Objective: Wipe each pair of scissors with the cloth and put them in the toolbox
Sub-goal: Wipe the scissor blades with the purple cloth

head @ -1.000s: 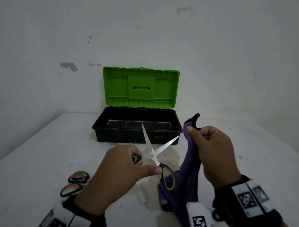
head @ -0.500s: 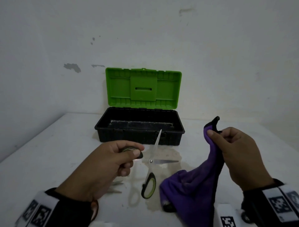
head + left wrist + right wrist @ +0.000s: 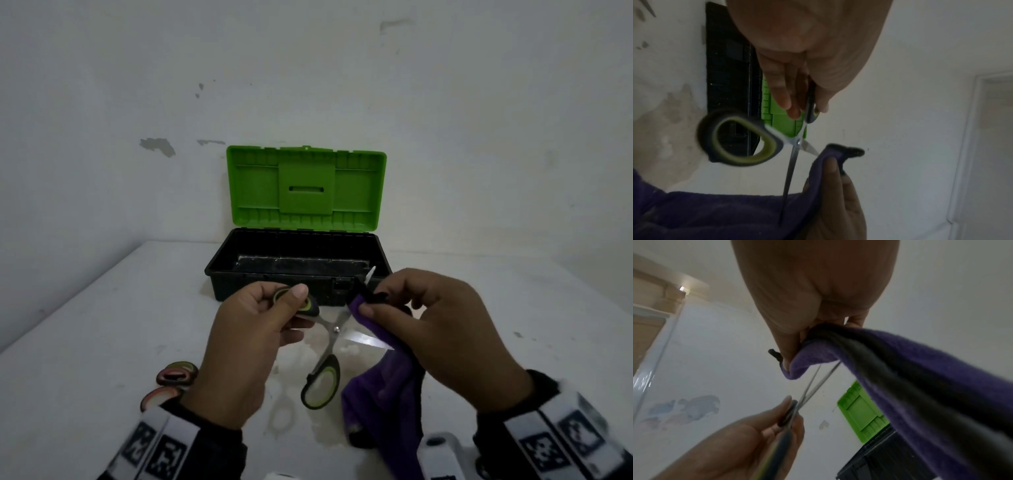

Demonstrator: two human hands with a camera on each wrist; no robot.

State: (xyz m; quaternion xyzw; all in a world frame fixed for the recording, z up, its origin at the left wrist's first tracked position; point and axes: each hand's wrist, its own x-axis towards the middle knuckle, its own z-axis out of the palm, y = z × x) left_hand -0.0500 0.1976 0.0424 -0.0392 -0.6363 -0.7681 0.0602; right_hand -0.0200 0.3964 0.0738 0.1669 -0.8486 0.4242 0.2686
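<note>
My left hand (image 3: 274, 310) pinches one black-and-green handle of a pair of scissors (image 3: 334, 330) held above the table; its blades are spread and the other handle (image 3: 320, 385) hangs down. My right hand (image 3: 394, 308) grips a purple cloth (image 3: 383, 383) and folds it over the upper blade, whose tip (image 3: 371, 273) pokes out above my fingers. In the left wrist view the cloth (image 3: 826, 164) wraps that blade of the scissors (image 3: 797, 142). The toolbox (image 3: 274, 270), black with a green lid (image 3: 305, 186) standing open, lies just behind my hands.
Two more scissor handles, pink and dark (image 3: 176, 375) and orange-rimmed (image 3: 159, 397), lie on the white table (image 3: 102, 325) left of my left wrist. A white wall rises right behind the toolbox.
My right hand has brought the cloth leftward from beside the scissors onto the upper blade. My left hand turned the scissors so the blades point right and the free handle hangs down.
</note>
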